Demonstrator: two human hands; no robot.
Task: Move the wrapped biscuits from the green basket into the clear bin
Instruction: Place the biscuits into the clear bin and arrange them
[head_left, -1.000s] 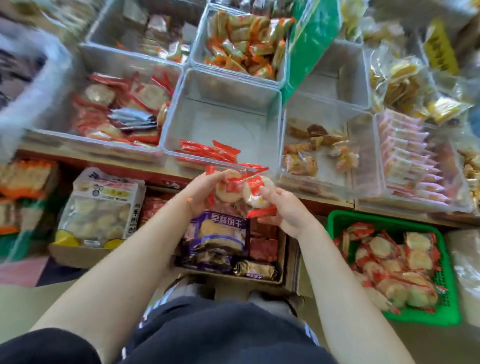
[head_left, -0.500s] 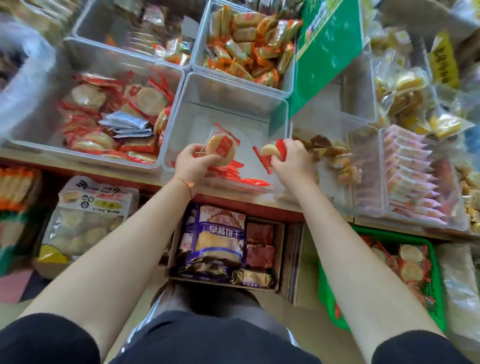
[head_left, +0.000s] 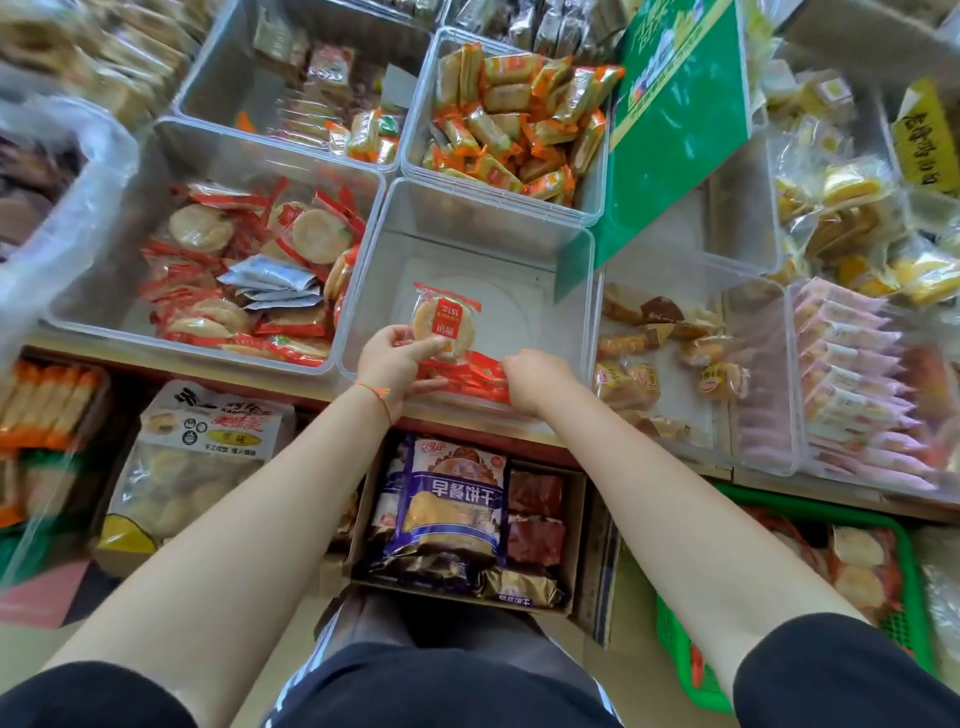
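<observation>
Crowded shop shelf of bins. Left hand (head_left: 397, 358) pinching one wrapped biscuit (head_left: 443, 325) over the clear bin (head_left: 467, 249) — right hand (head_left: 535, 379) curled among red packs (head_left: 467, 376); grip unclear. Green basket (head_left: 810, 587) near right. Risk — slippery wrapper sliding free, landing outside.

Snack shop, bulk-goods display. Rows of clear bins (head_left: 467, 244) side by side on worktop, each holding one sort of individually wrapped snack: round biscuits (head_left: 244, 270) at left, orange-wrapped cakes (head_left: 514, 114) at upper centre, pink packets (head_left: 852, 384) at right. Green printed sign (head_left: 675, 119) upright among bins. Below worktop edge, cartons with larger retail bags (head_left: 452, 504), probably stock. Green basket (head_left: 831, 587) at lower right.
</observation>
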